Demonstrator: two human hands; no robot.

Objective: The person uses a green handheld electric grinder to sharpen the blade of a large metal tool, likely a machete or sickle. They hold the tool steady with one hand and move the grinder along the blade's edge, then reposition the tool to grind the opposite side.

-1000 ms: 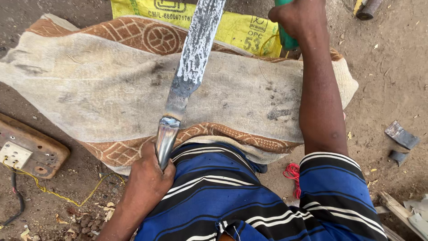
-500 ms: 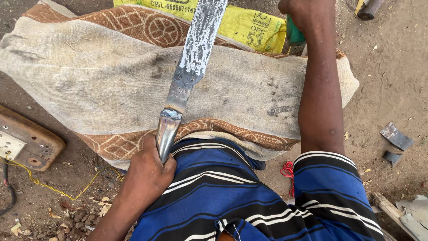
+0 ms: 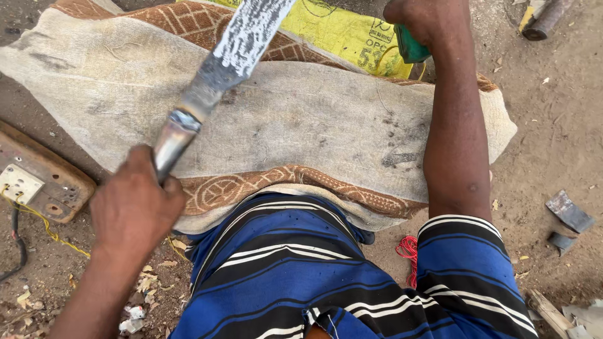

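At the nine-o'clock edge a brown wooden switch board (image 3: 44, 188) lies on the dirt, a white socket plate on it and a yellow wire (image 3: 47, 223) trailing toward five o'clock; just beside it, at about eight o'clock, the left hand (image 3: 135, 210) is curled tight around the metal handle (image 3: 171, 143) of a long blade (image 3: 242, 44), fingers wrapped and pressed together; the blade runs up from the fist toward twelve o'clock and leaves the view at the top edge, its flat speckled grey and white, raised over a pale woven cloth (image 3: 295, 125) with brown patterned borders that spreads across the middle; a yellow sack (image 3: 339, 37) shows beyond the cloth at one o'clock; the right hand (image 3: 424, 19), also at one o'clock, is clenched on a green tool handle (image 3: 409, 47), most of which is hidden by the fist; a red cord (image 3: 408, 248) lies at four o'clock beside the blue striped sleeve (image 3: 465, 263); grey metal scraps (image 3: 568, 213) sit on the ground at three o'clock.
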